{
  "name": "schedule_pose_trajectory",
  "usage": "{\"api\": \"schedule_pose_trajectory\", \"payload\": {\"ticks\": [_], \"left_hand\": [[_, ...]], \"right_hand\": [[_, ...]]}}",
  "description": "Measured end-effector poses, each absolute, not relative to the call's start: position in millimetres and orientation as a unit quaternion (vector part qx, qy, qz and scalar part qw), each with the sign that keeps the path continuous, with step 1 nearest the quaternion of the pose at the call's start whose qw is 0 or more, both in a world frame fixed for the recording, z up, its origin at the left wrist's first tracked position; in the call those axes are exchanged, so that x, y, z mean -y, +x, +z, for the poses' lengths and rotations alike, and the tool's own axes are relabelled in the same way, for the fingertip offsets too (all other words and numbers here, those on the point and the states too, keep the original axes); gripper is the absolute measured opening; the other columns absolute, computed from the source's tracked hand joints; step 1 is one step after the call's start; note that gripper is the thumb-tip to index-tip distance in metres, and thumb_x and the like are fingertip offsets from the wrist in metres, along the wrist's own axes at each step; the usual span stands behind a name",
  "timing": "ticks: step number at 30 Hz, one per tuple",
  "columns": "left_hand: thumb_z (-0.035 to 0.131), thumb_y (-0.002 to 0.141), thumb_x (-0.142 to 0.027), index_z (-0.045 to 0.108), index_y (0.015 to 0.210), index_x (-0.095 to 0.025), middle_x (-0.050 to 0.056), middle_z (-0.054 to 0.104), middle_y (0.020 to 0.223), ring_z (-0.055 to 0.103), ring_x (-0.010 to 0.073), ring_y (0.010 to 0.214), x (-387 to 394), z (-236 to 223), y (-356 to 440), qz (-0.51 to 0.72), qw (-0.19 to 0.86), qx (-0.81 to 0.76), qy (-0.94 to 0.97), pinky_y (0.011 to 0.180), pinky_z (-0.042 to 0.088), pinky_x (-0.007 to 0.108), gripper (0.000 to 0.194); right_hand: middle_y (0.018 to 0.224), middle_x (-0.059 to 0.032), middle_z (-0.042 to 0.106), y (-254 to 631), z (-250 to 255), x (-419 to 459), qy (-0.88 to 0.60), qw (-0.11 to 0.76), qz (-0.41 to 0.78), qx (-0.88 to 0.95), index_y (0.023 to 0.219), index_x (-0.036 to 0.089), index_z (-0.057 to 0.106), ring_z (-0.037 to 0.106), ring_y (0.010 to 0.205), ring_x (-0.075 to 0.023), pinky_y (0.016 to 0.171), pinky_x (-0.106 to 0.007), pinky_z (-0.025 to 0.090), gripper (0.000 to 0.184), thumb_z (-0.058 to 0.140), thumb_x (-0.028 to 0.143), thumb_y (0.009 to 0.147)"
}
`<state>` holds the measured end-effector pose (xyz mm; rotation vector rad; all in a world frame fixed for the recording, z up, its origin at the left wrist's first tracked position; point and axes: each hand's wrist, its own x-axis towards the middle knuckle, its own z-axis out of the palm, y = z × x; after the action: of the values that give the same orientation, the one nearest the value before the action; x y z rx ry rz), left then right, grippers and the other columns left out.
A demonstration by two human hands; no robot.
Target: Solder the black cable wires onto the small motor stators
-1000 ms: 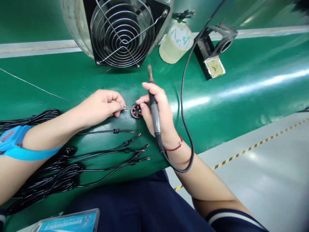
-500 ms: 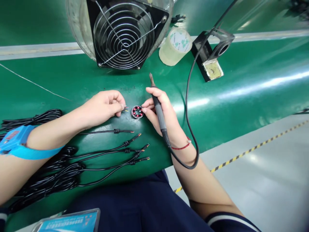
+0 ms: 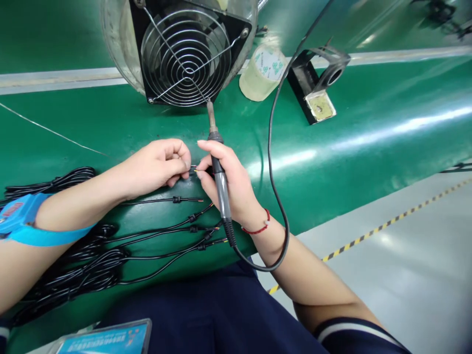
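Note:
My left hand (image 3: 157, 164) rests on the green table (image 3: 350, 147), its fingers pinched on the stripped end of a thin black wire (image 3: 193, 168). My right hand (image 3: 228, 184) is closed round a soldering iron (image 3: 218, 167) whose tip points away toward the fan; its fingertips reach to the wire end right beside my left fingers. The small round red-and-black part lies under my right fingers, nearly all hidden. Several black cables (image 3: 173, 231) with stripped ends lie just below both hands.
A wire-guarded fan (image 3: 186, 51) stands at the back. A roll of clear tape (image 3: 262, 73) and a soldering iron stand with sponge (image 3: 319, 86) sit to its right. The iron's cord (image 3: 275, 147) loops past my right wrist. A blue strap (image 3: 25, 223) wraps my left wrist.
My right hand slid left with the iron, covering the round part and meeting my left fingers at the wire end. The left hand stayed put.

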<state>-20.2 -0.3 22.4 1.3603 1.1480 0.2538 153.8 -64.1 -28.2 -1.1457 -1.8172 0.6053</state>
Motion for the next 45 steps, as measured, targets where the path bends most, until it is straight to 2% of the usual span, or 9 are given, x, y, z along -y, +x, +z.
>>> {"api": "schedule_pose_trajectory", "payload": {"ticks": [6,9,15,23,28,32,37,40,45], "left_hand": [[0.059,0.08,-0.019,0.057,0.079,-0.019,-0.002,0.056,0.062,0.047,0.0103,0.049,1.4,19.8,-24.5,0.109,0.592,-0.467,0.647,0.043,0.039,0.021,0.002],[0.059,0.08,-0.026,0.059,0.08,-0.02,-0.001,0.057,0.064,0.049,0.0126,0.052,1.5,16.5,-27.1,0.111,0.569,-0.448,0.681,0.047,0.041,0.024,0.006],[0.056,0.083,-0.031,0.064,0.079,-0.021,0.003,0.068,0.086,0.062,0.0187,0.083,4.2,20.8,-28.3,0.129,0.403,-0.4,0.813,0.076,0.045,0.029,0.014],[0.056,0.076,-0.026,0.063,0.072,-0.021,-0.001,0.061,0.068,0.051,0.0136,0.062,1.8,14.0,-28.7,0.102,0.432,-0.477,0.759,0.062,0.038,0.028,0.01],[0.056,0.071,-0.026,0.063,0.07,-0.021,0.0,0.061,0.067,0.052,0.0145,0.062,-0.9,10.1,-27.3,0.089,0.472,-0.505,0.717,0.06,0.037,0.029,0.009],[0.056,0.07,-0.028,0.064,0.07,-0.021,0.0,0.06,0.065,0.049,0.0143,0.06,0.3,8.4,-26.0,0.089,0.473,-0.508,0.714,0.059,0.038,0.029,0.011],[0.056,0.07,-0.027,0.064,0.07,-0.021,0.0,0.062,0.068,0.052,0.0154,0.064,1.0,6.6,-25.3,0.086,0.473,-0.5,0.721,0.062,0.039,0.03,0.01],[0.056,0.071,-0.027,0.064,0.07,-0.021,0.0,0.061,0.068,0.051,0.0148,0.063,0.2,6.6,-25.6,0.084,0.472,-0.5,0.721,0.062,0.038,0.029,0.01],[0.058,0.072,-0.028,0.066,0.072,-0.02,0.0,0.063,0.069,0.052,0.0139,0.063,-0.7,6.0,-27.3,0.099,0.464,-0.502,0.724,0.062,0.039,0.027,0.011]], "right_hand": [[0.089,0.0048,0.064,152.4,-30.8,62.6,-0.454,0.475,0.285,0.698,0.133,0.03,0.047,0.066,0.082,-0.0149,0.095,-0.04,0.055,0.046,0.055,0.013,0.091],[0.089,0.0052,0.063,152.0,-30.3,62.0,-0.451,0.478,0.3,0.691,0.132,0.03,0.047,0.066,0.08,-0.0141,0.092,-0.039,0.056,0.045,0.056,0.014,0.091],[0.09,0.0044,0.063,152.8,-28.0,61.8,-0.458,0.471,0.309,0.688,0.132,0.03,0.046,0.066,0.081,-0.0148,0.092,-0.039,0.056,0.045,0.054,0.014,0.091],[0.098,0.001,0.072,163.9,-29.7,64.1,-0.469,0.393,0.28,0.74,0.137,0.033,0.047,0.065,0.103,-0.022,0.1,-0.044,0.052,0.055,0.055,0.01,0.087],[0.091,0.0022,0.071,158.2,-29.2,59.3,-0.491,0.403,0.271,0.723,0.131,0.032,0.052,0.064,0.095,-0.0212,0.097,-0.043,0.053,0.044,0.054,0.012,0.091],[0.093,0.0032,0.068,154.8,-31.7,58.2,-0.523,0.416,0.302,0.68,0.134,0.032,0.048,0.066,0.087,-0.0174,0.094,-0.04,0.055,0.046,0.053,0.013,0.092],[0.1,0.0011,0.07,162.3,-31.3,63.3,-0.492,0.432,0.281,0.702,0.135,0.033,0.048,0.067,0.098,-0.0202,0.099,-0.043,0.054,0.049,0.054,0.012,0.091],[0.1,0.0012,0.073,166.2,-30.3,63.8,-0.465,0.406,0.26,0.743,0.134,0.034,0.05,0.065,0.104,-0.0225,0.098,-0.044,0.053,0.053,0.055,0.008,0.088],[0.096,0.002,0.073,163.8,-31.6,58.4,-0.463,0.383,0.269,0.753,0.133,0.034,0.051,0.065,0.101,-0.0219,0.098,-0.043,0.053,0.049,0.055,0.011,0.09]]}}
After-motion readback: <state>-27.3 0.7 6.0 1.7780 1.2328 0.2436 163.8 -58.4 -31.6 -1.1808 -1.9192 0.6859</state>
